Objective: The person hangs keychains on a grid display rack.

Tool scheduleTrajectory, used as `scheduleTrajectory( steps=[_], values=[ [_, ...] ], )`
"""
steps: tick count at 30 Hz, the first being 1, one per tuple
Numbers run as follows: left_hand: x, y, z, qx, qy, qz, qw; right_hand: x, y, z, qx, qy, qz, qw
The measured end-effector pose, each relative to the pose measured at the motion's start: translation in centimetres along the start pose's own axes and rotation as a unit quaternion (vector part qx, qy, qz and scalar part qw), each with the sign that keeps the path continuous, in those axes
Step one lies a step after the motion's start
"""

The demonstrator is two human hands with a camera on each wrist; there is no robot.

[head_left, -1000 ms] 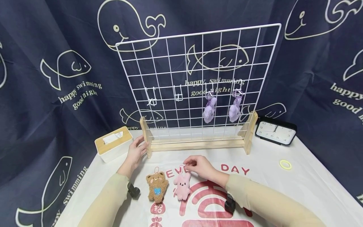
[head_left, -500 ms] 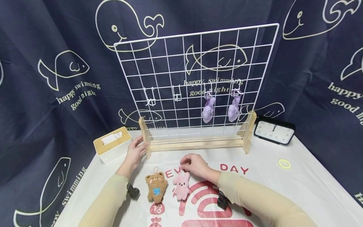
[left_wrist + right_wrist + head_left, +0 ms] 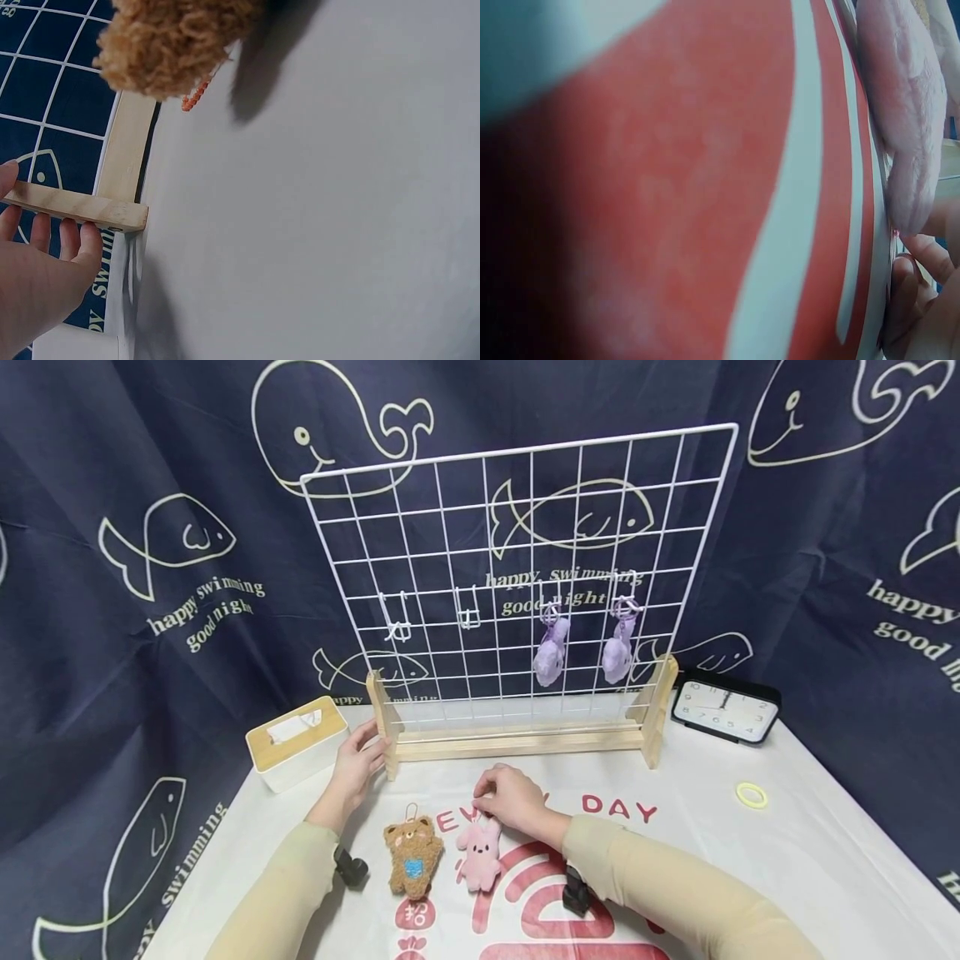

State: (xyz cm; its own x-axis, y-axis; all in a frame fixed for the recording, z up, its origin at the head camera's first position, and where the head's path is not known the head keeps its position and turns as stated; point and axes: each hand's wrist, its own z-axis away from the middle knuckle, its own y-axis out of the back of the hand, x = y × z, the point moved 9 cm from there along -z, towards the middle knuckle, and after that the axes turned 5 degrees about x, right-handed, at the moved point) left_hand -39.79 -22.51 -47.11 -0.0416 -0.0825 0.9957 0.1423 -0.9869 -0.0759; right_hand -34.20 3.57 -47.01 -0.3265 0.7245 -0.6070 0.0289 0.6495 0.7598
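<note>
A pink plush bunny charm (image 3: 479, 853) lies face up on the white table. My right hand (image 3: 513, 797) pinches the loop at its top; the right wrist view shows thumb and fingers (image 3: 922, 259) meeting beside the plush's ear end. Left of it lies a brown plush bear charm (image 3: 414, 857) with a blue patch and a thin loop. My left hand (image 3: 362, 766) holds the left wooden leg (image 3: 384, 718) of a white wire grid rack (image 3: 510, 560), thumb on one side and fingers on the other. Two purple plush charms (image 3: 551, 656) hang from hooks on the grid's right half.
Two white hooks (image 3: 468, 617) on the grid's left half carry nothing. A tissue box (image 3: 296, 743) stands left of the rack. At right are a black clock (image 3: 726, 708) and a yellow ring (image 3: 752, 794). A dark printed curtain (image 3: 180, 435) hangs behind.
My right hand has shifted slightly left and turned at the pink bunny's loop. The left hand stays on the rack leg, and the plush charms lie nearly where they were.
</note>
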Motion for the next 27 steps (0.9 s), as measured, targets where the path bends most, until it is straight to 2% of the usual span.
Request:
scheduleTrajectory(
  steps=[8, 13, 17, 22, 27],
  values=[
    [0.16, 0.08, 0.15, 0.0, -0.002, 0.008, 1.0, -0.16, -0.24, -0.06, -0.013, -0.006, 0.018, 0.9997],
    [0.28, 0.01, 0.31, -0.003, -0.001, 0.012, 0.9999, -0.18, -0.31, 0.09, -0.024, -0.01, 0.01, 0.9996],
    [0.37, -0.03, 0.36, -0.004, -0.002, 0.011, 0.9999, -0.16, -0.24, 0.21, -0.032, -0.01, -0.022, 0.9992],
    [0.41, -0.15, 0.33, -0.006, -0.003, 0.008, 0.9999, 0.14, -0.13, 0.14, -0.036, -0.009, -0.099, 0.9944],
    [0.38, -0.26, 0.34, -0.008, -0.001, 0.003, 1.0, -0.06, 0.2, 0.04, -0.04, 0.021, -0.14, 0.9891]
  ],
)
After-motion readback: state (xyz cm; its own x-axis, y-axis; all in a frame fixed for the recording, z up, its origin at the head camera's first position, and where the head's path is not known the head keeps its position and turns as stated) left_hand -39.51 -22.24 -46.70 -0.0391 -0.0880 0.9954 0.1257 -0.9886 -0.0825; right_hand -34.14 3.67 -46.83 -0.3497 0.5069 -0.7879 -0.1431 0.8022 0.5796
